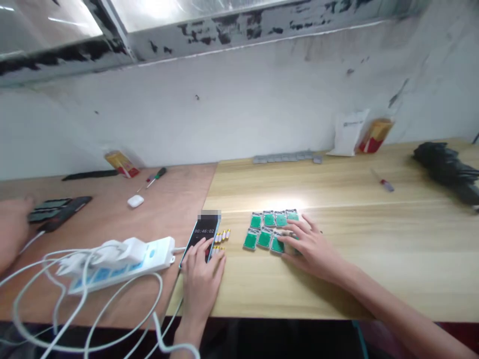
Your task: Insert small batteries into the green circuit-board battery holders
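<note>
My left hand (202,267) rests over the lower part of a smartphone (205,228), fingers stretched out on its screen, which shows a running-time display. Small gold-and-white cylinders like batteries (223,236) lie just right of the phone, some partly behind my fingers. Several green square circuit modules in clear-grey frames (265,238) lie in two rows on the pale wood table (239,284). Over the right end of these rows is my right hand (309,249), its fingers spread and touching or nearly touching the end pieces, some of which it covers.
A white power strip (159,254) with looping cables stands at the left. Another person's blurred hand (13,229) is near a dark device (71,212). Grey pieces (284,157) line the wall. A screwdriver (156,177), small tool (386,185) and black bag (447,167) lie farther off.
</note>
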